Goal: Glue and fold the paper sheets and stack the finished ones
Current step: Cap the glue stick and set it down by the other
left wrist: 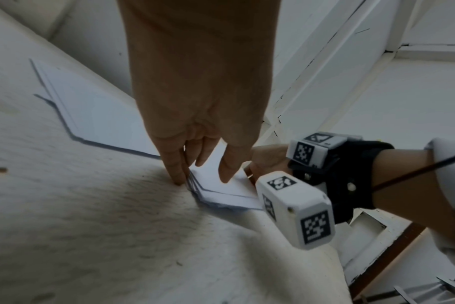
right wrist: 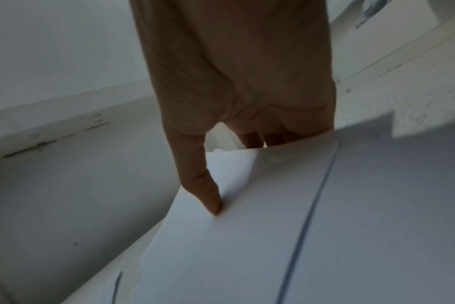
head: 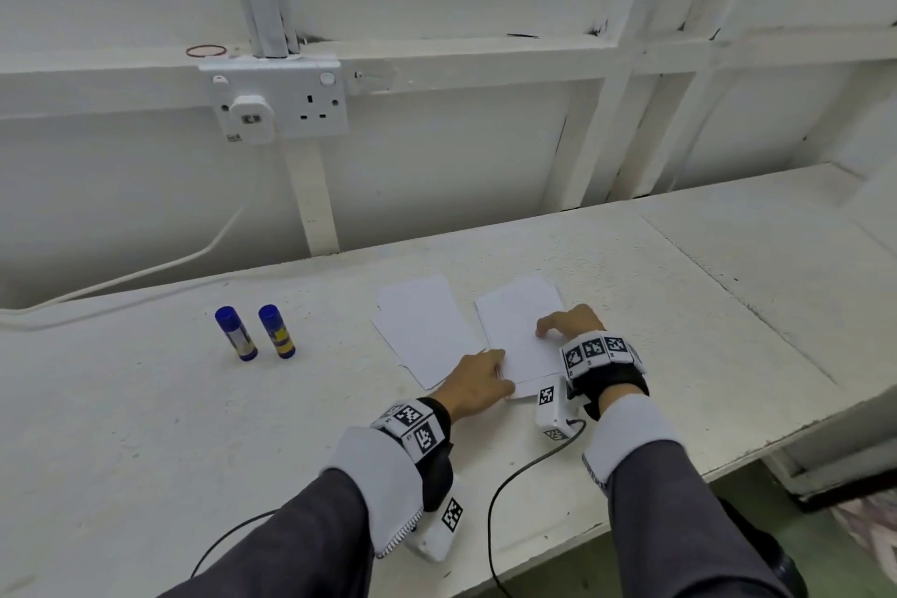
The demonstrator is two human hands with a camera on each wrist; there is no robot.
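Two stacks of white paper lie side by side on the white table (head: 145, 427). My left hand (head: 500, 367) touches the near left corner of the right stack (head: 517, 321) with straight fingers; in the left wrist view its index fingertip (left wrist: 178, 181) stands against the fanned sheet edges (left wrist: 195, 188) and the thumb lies over the paper. My right hand (head: 558, 323) is at that stack's right edge. There the top sheet (right wrist: 247, 236) curls up between the thumb (right wrist: 213, 205) on top and fingers hidden behind it. The left stack (head: 422, 330) lies untouched.
Two blue-capped glue sticks (head: 236, 333) (head: 276, 330) stand upright to the left of the papers. A wall with a double socket (head: 291, 104) rises behind the table. The table's front edge runs close on the right, and cables trail from both wrists.
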